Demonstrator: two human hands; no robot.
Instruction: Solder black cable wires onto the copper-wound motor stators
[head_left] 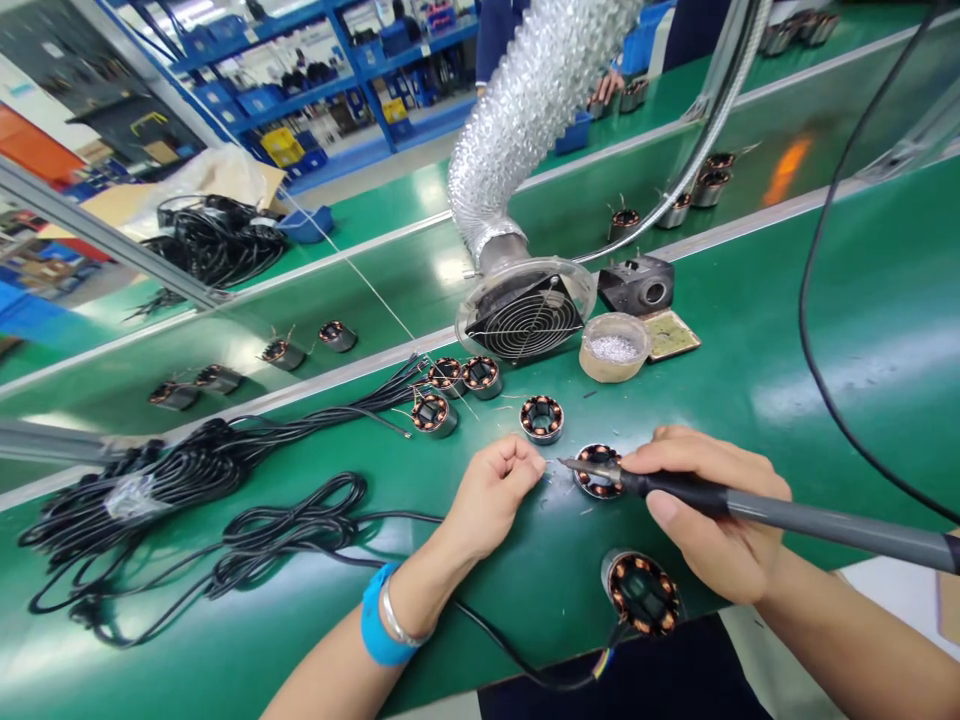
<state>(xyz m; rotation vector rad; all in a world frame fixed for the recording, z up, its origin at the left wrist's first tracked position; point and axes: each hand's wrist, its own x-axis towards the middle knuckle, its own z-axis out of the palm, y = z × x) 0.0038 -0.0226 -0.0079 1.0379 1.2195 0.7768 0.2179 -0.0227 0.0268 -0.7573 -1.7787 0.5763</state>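
My right hand [712, 510] is wrapped round a soldering iron [675, 487], its tip pointing left over a motor stator [600, 482] with copper windings. Close to that tip, my left hand [499, 485] pinches with thumb and forefinger; what it holds is too small to make out, perhaps a thin wire end. A second stator [541, 418] stands just behind my left fingers. Nearer the table's front edge lies a tilted stator [643, 592] with coloured wire ends and a black cable [502, 640] by it. Small clippings are scattered between my hands.
A fume extractor [529, 315] with a silver duct hangs behind the work. Beside it are a round tub [615, 350], a sponge tray [673, 335] and a black holder [637, 285]. Several stators [433, 414] and bundled black cables [150, 490] lie left. A co-worker's hand [606, 88] shows beyond.
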